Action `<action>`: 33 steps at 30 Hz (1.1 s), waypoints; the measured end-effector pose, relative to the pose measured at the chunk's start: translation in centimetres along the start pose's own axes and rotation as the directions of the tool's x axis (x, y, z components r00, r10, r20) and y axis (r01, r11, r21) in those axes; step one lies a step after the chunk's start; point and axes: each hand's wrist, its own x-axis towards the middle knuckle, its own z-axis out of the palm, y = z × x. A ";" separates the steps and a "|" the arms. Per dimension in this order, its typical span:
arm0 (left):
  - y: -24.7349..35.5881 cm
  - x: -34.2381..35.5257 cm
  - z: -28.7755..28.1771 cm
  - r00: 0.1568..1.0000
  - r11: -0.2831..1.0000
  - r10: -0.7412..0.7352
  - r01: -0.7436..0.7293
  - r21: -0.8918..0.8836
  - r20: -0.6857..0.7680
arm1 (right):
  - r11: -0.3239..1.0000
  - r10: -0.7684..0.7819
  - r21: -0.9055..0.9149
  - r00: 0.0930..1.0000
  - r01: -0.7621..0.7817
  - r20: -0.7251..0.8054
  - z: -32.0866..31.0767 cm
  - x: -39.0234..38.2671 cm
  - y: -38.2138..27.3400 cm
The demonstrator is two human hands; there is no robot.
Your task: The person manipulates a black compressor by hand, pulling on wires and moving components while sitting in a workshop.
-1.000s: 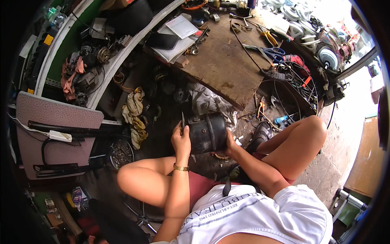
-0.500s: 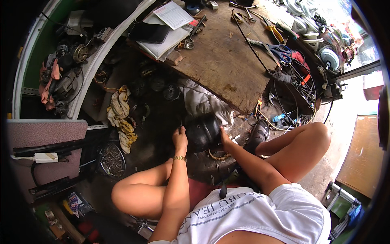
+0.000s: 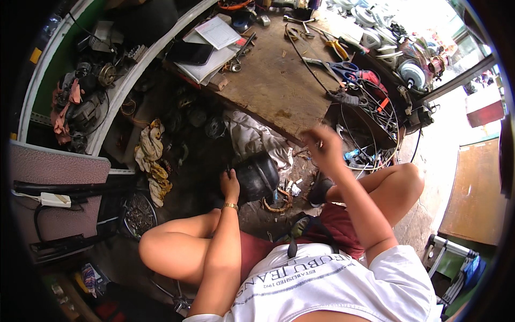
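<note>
A black, rounded, drum-like cylinder [image 3: 258,176] rests on the dirty floor between my legs, its kind unclear. My left hand [image 3: 230,185] grips its left end, with the fingers partly hidden behind it. Off the cylinder, my right hand [image 3: 324,147] is raised by the front corner of the wooden bench [image 3: 257,80]. Its fingers are loosely bent and apart, and I see nothing in them. A ring of brownish coil [image 3: 279,201] lies on the floor just right of the cylinder. Behind the cylinder is a crumpled pale cloth [image 3: 257,137].
On the bench are a phone [image 3: 189,53], papers [image 3: 217,32], blue-handled scissors [image 3: 343,70] and yellow-handled pliers [image 3: 338,50]. Cables and tools [image 3: 370,129] crowd its right side. A stained rag [image 3: 152,155] and a bowl of small metal parts [image 3: 139,214] lie to the left.
My right hand has let go of the cylinder and risen, forward and right, to the bench corner. My left hand still holds the cylinder. The whole view has shifted slightly.
</note>
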 end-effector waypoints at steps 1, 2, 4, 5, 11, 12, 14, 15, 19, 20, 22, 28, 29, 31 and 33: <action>-0.6 0.2 -0.1 0.999 1.000 0.003 -0.004 -0.026 -0.041 | 0.986 -0.054 -0.165 0.991 0.033 -0.122 -1.5 1.5 0.4; -1.3 0.5 -0.4 0.999 1.000 -0.020 0.019 -0.019 -0.041 | 0.961 -0.121 -0.268 0.974 0.067 -0.191 -2.7 2.7 0.8; -2.6 0.6 -0.5 0.997 0.997 -0.074 0.074 -0.009 -0.029 | 0.883 -0.175 -0.466 0.955 0.046 -0.238 -4.4 4.7 3.6; -2.3 0.6 0.2 0.997 0.997 -0.070 0.071 0.022 -0.029 | 0.826 -0.147 -0.563 0.961 -0.013 -0.237 -5.1 5.1 6.4; 1.6 -0.9 -0.4 0.991 0.989 -0.126 0.122 0.085 0.045 | 0.741 0.062 -0.672 0.993 0.023 0.103 -5.2 5.4 11.8; 1.3 -0.9 -0.3 0.991 0.988 -0.134 0.132 0.079 0.022 | 0.735 0.011 -0.677 0.997 0.048 0.082 -4.9 5.4 12.0; 0.6 -0.5 0.1 0.989 0.987 -0.147 0.148 0.068 -0.023 | 0.707 -0.009 -0.705 0.997 0.057 0.071 -4.9 6.1 12.1; -0.2 0.0 0.2 0.989 0.988 -0.150 0.150 0.026 -0.012 | 0.693 -0.020 -0.719 0.998 0.061 0.065 -4.8 6.4 11.9; -2.4 1.7 0.9 0.990 0.984 -0.137 0.140 -0.109 0.034 | 0.733 -0.052 -0.680 0.997 0.005 -0.049 -4.5 7.1 11.1; -1.8 1.5 1.3 0.991 0.982 -0.124 0.130 -0.135 0.057 | 0.782 -0.082 -0.623 0.989 -0.011 -0.121 -4.6 6.7 11.2; -1.0 0.9 1.0 0.988 0.974 -0.127 0.142 -0.177 0.091 | 0.899 -0.184 -0.436 0.945 0.049 -0.272 -4.3 6.0 10.4; -3.4 0.8 0.0 0.990 0.961 -0.137 0.138 -0.239 0.021 | 0.945 0.252 0.300 0.873 -0.129 -0.417 3.4 -2.3 8.5; -3.1 0.9 0.4 0.988 0.955 -0.147 0.154 -0.251 0.047 | 0.850 0.431 0.473 0.821 -0.231 -0.375 5.5 -4.1 10.5; -3.3 1.4 1.3 0.988 0.964 -0.140 0.150 -0.218 0.058 | 0.363 0.836 0.736 0.549 -0.571 0.013 9.8 -7.7 14.9; -1.2 2.9 3.7 0.997 0.983 -0.034 0.045 -0.176 0.069 | 0.525 0.808 0.416 0.589 -0.742 0.030 12.8 -12.5 23.1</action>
